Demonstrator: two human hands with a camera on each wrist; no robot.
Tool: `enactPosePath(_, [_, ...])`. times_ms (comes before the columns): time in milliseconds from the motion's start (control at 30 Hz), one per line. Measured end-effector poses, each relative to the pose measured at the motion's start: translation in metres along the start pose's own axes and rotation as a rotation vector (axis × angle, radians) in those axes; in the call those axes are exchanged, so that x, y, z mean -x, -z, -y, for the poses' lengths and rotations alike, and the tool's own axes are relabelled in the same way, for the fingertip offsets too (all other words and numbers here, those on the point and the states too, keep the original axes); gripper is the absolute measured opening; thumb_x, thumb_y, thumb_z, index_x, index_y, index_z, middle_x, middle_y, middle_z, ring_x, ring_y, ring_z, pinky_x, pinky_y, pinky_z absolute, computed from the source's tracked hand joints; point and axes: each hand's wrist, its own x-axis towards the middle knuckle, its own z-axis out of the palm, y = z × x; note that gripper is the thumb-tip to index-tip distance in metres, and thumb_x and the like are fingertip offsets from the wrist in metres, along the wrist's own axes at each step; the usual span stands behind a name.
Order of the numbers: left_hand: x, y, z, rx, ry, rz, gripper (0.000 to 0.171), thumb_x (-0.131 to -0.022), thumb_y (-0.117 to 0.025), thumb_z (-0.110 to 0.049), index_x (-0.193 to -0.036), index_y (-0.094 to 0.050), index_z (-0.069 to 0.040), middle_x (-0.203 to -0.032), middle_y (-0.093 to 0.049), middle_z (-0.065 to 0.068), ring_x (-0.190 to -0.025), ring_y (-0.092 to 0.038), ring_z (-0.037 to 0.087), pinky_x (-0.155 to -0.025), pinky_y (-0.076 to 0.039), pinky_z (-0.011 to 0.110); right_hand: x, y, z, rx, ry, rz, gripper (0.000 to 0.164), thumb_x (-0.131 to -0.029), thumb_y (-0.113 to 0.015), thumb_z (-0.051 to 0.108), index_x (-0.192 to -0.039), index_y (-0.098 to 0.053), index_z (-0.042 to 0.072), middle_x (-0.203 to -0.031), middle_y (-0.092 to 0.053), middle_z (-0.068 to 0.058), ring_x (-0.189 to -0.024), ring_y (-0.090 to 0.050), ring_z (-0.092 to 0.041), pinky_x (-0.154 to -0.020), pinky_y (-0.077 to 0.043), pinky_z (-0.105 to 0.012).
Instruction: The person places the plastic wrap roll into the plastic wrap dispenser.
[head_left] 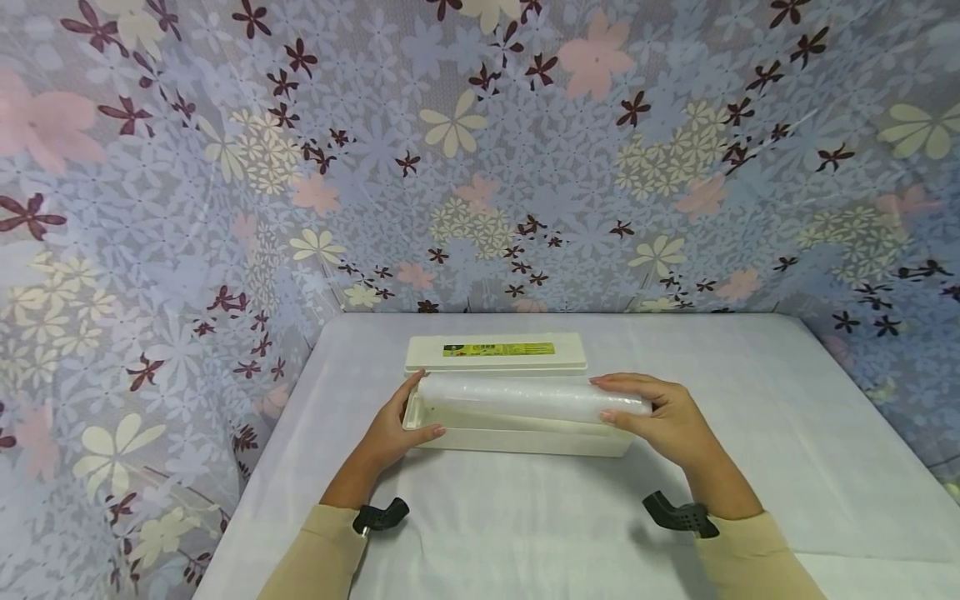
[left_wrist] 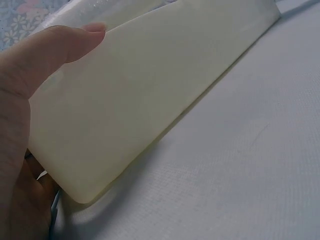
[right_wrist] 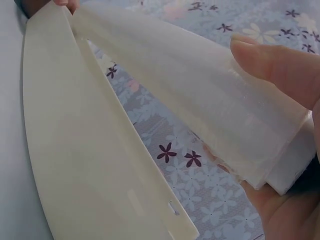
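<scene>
A roll of clear plastic wrap (head_left: 517, 395) lies slantwise over a long cream box (head_left: 517, 441), its right end raised above the box in the right wrist view. My right hand (head_left: 651, 410) grips that raised end, thumb on the near side and fingers around the far side. At the box's left end, my left hand (head_left: 396, 421) holds the box, with the thumb on the front rim and the fingers behind the end. The left wrist view shows the thumb (left_wrist: 75, 44) over the top edge of the box's front wall (left_wrist: 135, 95).
Behind the box lies its long cream lid (head_left: 495, 360), bearing a yellow-green label (head_left: 498, 350). White cloth covers the table (head_left: 787, 433). A flower-patterned curtain (head_left: 480, 167) hangs along the back and sides.
</scene>
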Motion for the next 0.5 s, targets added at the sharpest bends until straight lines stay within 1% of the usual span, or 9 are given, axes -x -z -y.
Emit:
enactPosePath(133, [0.0,-0.0005,-0.0013,-0.015,0.006,-0.009,0.105,-0.085,-0.092,-0.019,-0.168,-0.029,-0.025,-0.155,-0.049,0.011,-0.13,-0.055,0.031,-0.104,-0.048,0.052,-0.0012,-0.0026,-0.0012,0.004,0.002,0.008,0.043,-0.084,-0.085,-0.009,-0.125,-0.076,-0.001,-0.132,-0.068,-0.018,-0.122,-0.063,-0.017,-0.083,-0.058,-0.028])
enactPosePath(233, [-0.0002,-0.0004,-0.0007,-0.015,0.003,-0.009,0.104,-0.085,-0.092,-0.018,-0.168,-0.03,-0.025,-0.158,-0.046,0.009,-0.128,-0.056,0.03,-0.102,-0.049,0.05,-0.0017,-0.0044,-0.0028,-0.001,0.002,0.012,0.043,-0.083,-0.085,-0.009,-0.125,-0.077,-0.001,-0.131,-0.068,-0.021,-0.122,-0.063,-0.018,-0.082,-0.058,-0.028])
enactPosePath(400, [-0.0012,0.0007,0.0016,-0.008,-0.02,-0.005,0.103,-0.084,-0.092,-0.017,-0.167,-0.032,-0.027,-0.159,-0.045,0.006,-0.127,-0.055,0.03,-0.101,-0.049,0.05,-0.002,-0.0074,-0.004,-0.013,-0.009,0.014,0.042,-0.083,-0.086,-0.008,-0.123,-0.077,0.0,-0.13,-0.068,-0.021,-0.121,-0.063,-0.018,-0.081,-0.059,-0.029])
enactPosePath(500, [-0.0013,0.0011,0.0013,-0.007,-0.033,-0.005,0.102,-0.084,-0.092,-0.016,-0.167,-0.032,-0.026,-0.161,-0.043,0.005,-0.13,-0.053,0.031,-0.103,-0.047,0.052,-0.0019,-0.009,-0.003,-0.024,-0.015,0.015,0.041,-0.083,-0.086,-0.008,-0.123,-0.078,0.0,-0.13,-0.069,-0.02,-0.121,-0.063,-0.018,-0.081,-0.059,-0.029])
